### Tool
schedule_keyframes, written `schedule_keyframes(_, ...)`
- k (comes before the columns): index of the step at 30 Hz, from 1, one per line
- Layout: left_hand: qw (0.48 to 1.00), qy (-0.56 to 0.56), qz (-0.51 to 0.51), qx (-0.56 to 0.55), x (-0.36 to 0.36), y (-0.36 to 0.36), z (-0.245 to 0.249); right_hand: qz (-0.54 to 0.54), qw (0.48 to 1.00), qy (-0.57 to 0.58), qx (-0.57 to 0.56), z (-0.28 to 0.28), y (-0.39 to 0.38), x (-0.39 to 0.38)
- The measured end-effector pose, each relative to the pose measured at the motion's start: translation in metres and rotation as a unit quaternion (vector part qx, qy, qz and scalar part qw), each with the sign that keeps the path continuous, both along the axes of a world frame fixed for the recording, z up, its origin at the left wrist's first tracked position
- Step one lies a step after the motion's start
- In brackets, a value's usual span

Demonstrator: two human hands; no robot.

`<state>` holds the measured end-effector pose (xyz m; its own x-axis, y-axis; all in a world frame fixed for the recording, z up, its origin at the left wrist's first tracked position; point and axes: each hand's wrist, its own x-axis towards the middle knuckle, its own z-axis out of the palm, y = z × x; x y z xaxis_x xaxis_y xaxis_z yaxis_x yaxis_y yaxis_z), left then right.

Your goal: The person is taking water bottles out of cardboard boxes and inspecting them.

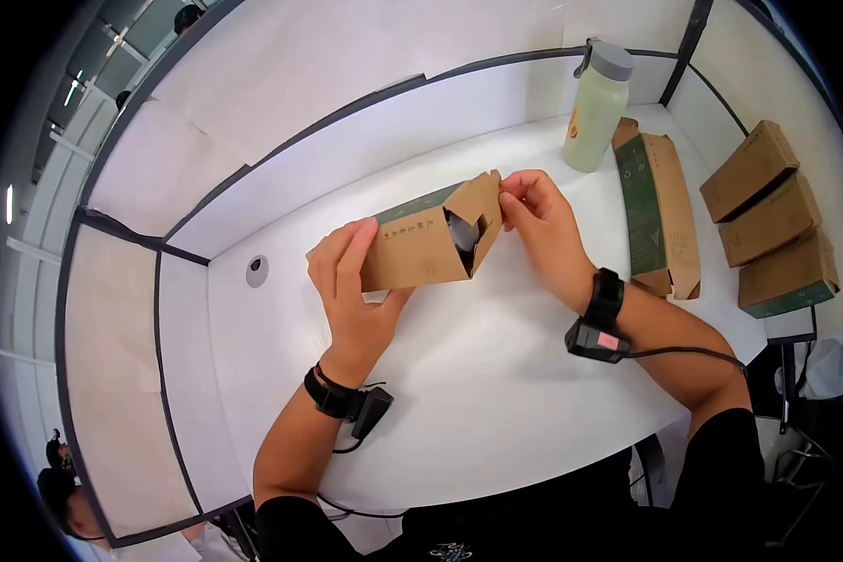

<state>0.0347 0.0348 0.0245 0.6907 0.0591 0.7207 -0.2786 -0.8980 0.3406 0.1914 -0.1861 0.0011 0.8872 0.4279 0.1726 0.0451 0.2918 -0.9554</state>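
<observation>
So, we had the kraft box (421, 245) held over the table (496, 412), down-left of the bottle (595, 108).
Our left hand (351, 281) gripped its body, our right hand (539, 225) pinched the end flap (482, 199); something dark (461, 232) sat inside, end not closed yet.

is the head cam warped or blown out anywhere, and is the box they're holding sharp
Head view: strong fisheye, so the table edges bow and the corners go black; light is even and bright, with only faint shadow beneath the left hand and right hand; the kraft box is sharp, its open end dark inside.
</observation>
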Motion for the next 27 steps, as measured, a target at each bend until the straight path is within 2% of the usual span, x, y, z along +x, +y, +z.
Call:
schedule_keyframes(3,1.000,-0.026,0.011,-0.008,0.004,0.001,0.000,0.022,0.999,0.024,0.019,0.001,0.000,0.006)
schedule_keyframes(5,0.999,-0.026,0.005,-0.029,0.003,0.001,-0.001,-0.004,0.998,0.016,0.058,0.002,0.000,0.004)
schedule_keyframes(9,0.999,-0.031,0.009,-0.016,0.006,-0.002,0.001,-0.033,0.998,-0.027,0.051,0.001,-0.002,0.002)
schedule_keyframes(11,1.000,-0.020,0.004,0.012,0.006,-0.003,0.001,-0.080,0.997,0.004,-0.018,-0.002,0.000,-0.004)
schedule_keyframes(12,1.000,-0.018,-0.001,0.011,0.006,-0.005,0.003,-0.157,0.976,-0.108,-0.108,0.000,-0.001,-0.004)
schedule_keyframes(13,0.999,0.005,0.014,0.036,0.005,-0.008,0.006,-0.161,0.975,-0.104,-0.109,0.003,-0.002,-0.004)
schedule_keyframes(15,0.997,0.030,0.025,0.064,0.004,-0.008,0.006,-0.154,0.957,-0.225,-0.101,0.013,-0.006,-0.005)
schedule_keyframes(17,0.997,0.029,0.043,0.056,0.005,-0.008,0.005,-0.140,0.959,-0.232,-0.088,0.012,-0.008,-0.008)
schedule_keyframes(19,0.997,0.028,0.041,0.057,0.007,-0.007,0.004,-0.114,0.944,-0.303,-0.062,0.015,-0.005,-0.015)
schedule_keyframes(20,0.997,0.026,0.043,0.056,0.006,-0.008,0.003,-0.062,0.961,-0.269,-0.024,0.019,-0.005,-0.022)
schedule_keyframes(21,0.997,0.026,0.042,0.056,0.005,-0.008,0.004,-0.063,0.961,-0.269,-0.025,0.017,-0.004,-0.027)
schedule_keyframes(23,0.995,0.048,0.039,0.073,0.004,-0.008,0.006,0.008,0.973,-0.230,-0.011,0.014,-0.002,-0.031)
schedule_keyframes(27,0.997,0.033,0.044,0.056,0.004,-0.007,0.003,-0.008,0.957,-0.282,-0.072,0.018,-0.007,-0.033)
